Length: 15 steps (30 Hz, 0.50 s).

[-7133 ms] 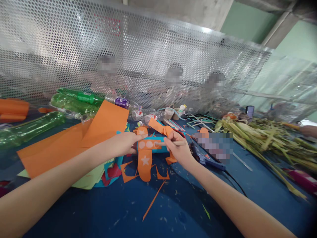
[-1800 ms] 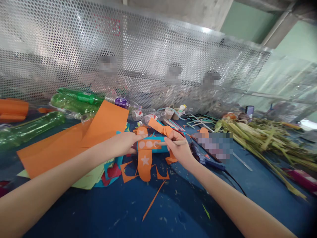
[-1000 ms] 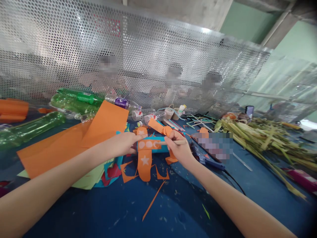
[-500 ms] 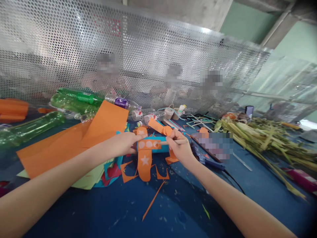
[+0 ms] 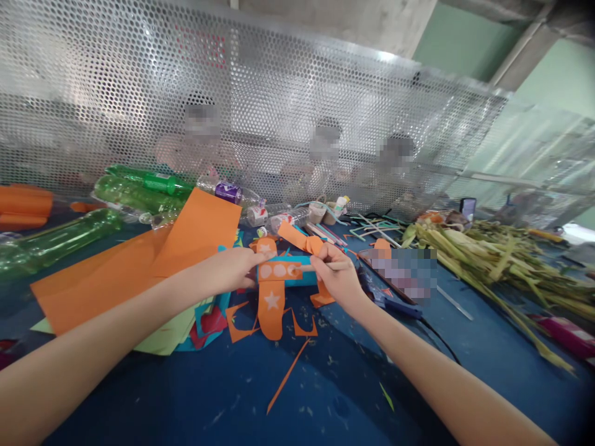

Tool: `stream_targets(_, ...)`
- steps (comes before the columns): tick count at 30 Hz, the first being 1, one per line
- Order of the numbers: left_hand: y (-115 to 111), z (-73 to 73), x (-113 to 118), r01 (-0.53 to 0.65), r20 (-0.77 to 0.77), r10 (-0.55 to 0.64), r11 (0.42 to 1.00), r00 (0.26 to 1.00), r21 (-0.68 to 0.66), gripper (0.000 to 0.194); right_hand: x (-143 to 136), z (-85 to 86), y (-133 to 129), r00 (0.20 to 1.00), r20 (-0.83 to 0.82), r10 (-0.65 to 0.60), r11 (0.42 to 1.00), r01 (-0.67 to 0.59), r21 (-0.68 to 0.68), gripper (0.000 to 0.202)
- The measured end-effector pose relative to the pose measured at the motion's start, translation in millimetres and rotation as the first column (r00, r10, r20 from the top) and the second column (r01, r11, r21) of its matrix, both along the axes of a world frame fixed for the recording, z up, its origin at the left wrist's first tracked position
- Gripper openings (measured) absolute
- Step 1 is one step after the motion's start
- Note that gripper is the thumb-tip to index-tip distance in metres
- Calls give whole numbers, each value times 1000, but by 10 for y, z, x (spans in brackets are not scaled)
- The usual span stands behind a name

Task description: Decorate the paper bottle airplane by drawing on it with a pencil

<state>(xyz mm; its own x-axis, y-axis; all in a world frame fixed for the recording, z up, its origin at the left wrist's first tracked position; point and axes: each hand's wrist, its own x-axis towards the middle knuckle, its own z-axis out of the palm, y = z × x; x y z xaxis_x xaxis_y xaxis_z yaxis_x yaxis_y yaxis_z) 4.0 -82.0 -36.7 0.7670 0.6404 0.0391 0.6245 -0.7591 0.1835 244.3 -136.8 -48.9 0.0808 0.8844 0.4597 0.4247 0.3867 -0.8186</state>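
In front of me lies a paper model plane with a blue tube body (image 5: pixel 313 277) and an orange wing (image 5: pixel 271 314). The wing bears white stars, and an orange strip (image 5: pixel 273 271) along the body bears white ovals. My left hand (image 5: pixel 239 269) is closed around the left end of the model; its fingertips are partly hidden. In a pinch, my right hand (image 5: pixel 338 277) holds a slim pale pen-like stick (image 5: pixel 305 268). The stick's tip rests at the rightmost oval, and I cannot tell whether it is a pen or a brush.
Orange paper sheets (image 5: pixel 199 232) and green plastic bottles (image 5: pixel 69 238) lie left. Orange offcuts (image 5: pixel 304 325) surround the model. A blue glue gun (image 5: pixel 395 303) with a cord, a phone-like slab (image 5: pixel 395 272) and corn husks (image 5: pixel 493 266) lie right. Behind stands a perforated metal screen (image 5: pixel 269 93).
Almost nothing differs. Both hands keep their places on the model and the stick, with the stick's tip still at the rightmost oval.
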Motion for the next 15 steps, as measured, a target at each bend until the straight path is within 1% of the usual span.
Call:
stream_targets(5,-39,44,15,-18,6,19,1000,1000,-14,75,5,-4,-2,1000,-8,5,1000,-5,-19,26)
stream_targets(9,-70,83,30,-20,-8,19,1000,1000,-11,72,1,11,-16,1000,3,-20,1000,20,-9,27)
stream_targets(15,-48,67,24,-30,-23,29,999,999,-22,75,8,9,-5,1000,-15,-5,1000,5,-20,26)
